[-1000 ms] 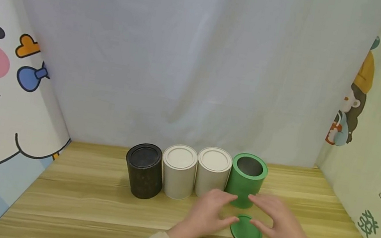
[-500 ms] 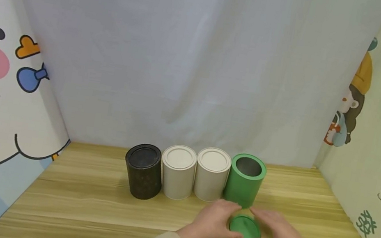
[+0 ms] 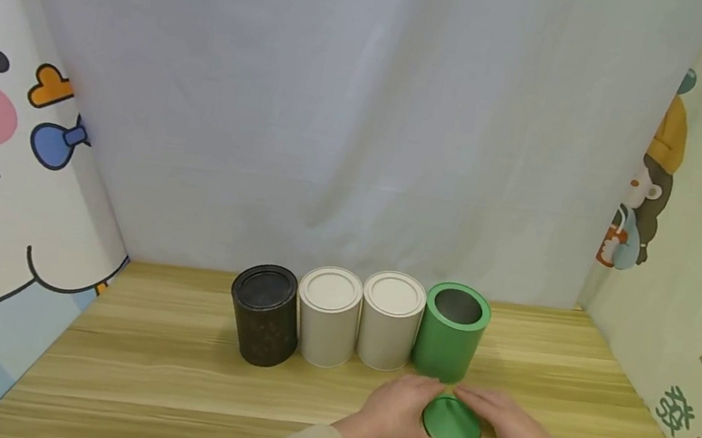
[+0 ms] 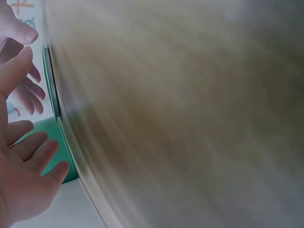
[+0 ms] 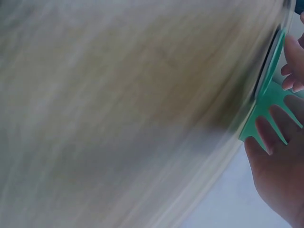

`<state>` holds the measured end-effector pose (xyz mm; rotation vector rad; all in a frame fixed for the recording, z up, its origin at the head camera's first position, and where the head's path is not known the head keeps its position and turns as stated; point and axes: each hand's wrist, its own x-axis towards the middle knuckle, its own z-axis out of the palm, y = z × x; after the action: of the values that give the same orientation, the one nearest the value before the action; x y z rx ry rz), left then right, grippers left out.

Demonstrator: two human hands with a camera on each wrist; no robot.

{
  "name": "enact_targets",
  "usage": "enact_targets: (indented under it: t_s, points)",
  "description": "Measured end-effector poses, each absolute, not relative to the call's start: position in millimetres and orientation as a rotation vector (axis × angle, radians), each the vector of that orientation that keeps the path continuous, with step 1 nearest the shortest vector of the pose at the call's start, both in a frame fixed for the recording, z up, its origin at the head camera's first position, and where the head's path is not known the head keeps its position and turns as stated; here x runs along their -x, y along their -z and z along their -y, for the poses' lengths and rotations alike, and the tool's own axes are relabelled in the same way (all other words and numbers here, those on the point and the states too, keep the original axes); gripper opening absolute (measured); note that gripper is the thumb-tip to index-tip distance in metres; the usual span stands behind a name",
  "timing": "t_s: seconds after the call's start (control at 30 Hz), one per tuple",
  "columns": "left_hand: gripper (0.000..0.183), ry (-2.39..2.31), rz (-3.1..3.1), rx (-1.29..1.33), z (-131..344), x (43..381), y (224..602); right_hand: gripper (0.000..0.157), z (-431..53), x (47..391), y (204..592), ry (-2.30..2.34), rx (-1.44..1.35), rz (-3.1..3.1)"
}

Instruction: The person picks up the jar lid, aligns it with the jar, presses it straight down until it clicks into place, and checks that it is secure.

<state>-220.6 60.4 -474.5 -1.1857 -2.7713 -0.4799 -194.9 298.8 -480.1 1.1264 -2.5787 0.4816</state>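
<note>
A round green lid (image 3: 452, 423) lies on the wooden tabletop in front of an uncovered green can (image 3: 449, 348). My left hand (image 3: 397, 415) curves around the lid's left side, and my right hand (image 3: 508, 434) around its right side. The fingertips of both hands come close together behind the lid, the thumbs near its front edge. In the left wrist view, the left fingers (image 4: 42, 154) look spread and relaxed. The right fingers (image 5: 273, 133) are likewise spread in the right wrist view. Whether any fingertip touches the lid's rim, I cannot tell.
Left of the green can stand two white cans (image 3: 389, 325) with lids on and a black lidded can (image 3: 265, 316), all in one row. Behind them hangs a grey-white cloth (image 3: 340, 110). Printed panels (image 3: 689, 303) flank the wooden table (image 3: 159, 388).
Both hands have come down and toward me, from above the lid to around its sides. Their fingertips have drawn nearer the lid. The cans stay where they were.
</note>
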Motion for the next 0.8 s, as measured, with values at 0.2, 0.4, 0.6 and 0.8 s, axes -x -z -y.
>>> enact_targets:
  t_s: [0.2, 0.4, 0.6, 0.8]
  points:
    - [0.082, 0.462, 2.763, 1.200, -60.4, 223.0, 477.9, 0.084, -299.6, 196.2, 485.8, -0.497, -1.117, 2.641]
    - [0.082, 0.453, 2.754, 1.193, -60.7, 224.2, 480.5, 0.086, -300.2, 196.3, 489.0, -0.528, -1.097, 2.687]
    - [0.077, 0.496, 2.734, 1.211, -59.5, 225.7, 481.2, 0.084, -300.4, 198.2, 489.6, -0.534, -1.107, 2.669]
    - [0.046, 0.482, 2.716, 1.250, -59.2, 227.9, 482.2, 0.081, -299.0, 199.8, 489.6, -0.527, -1.111, 2.648]
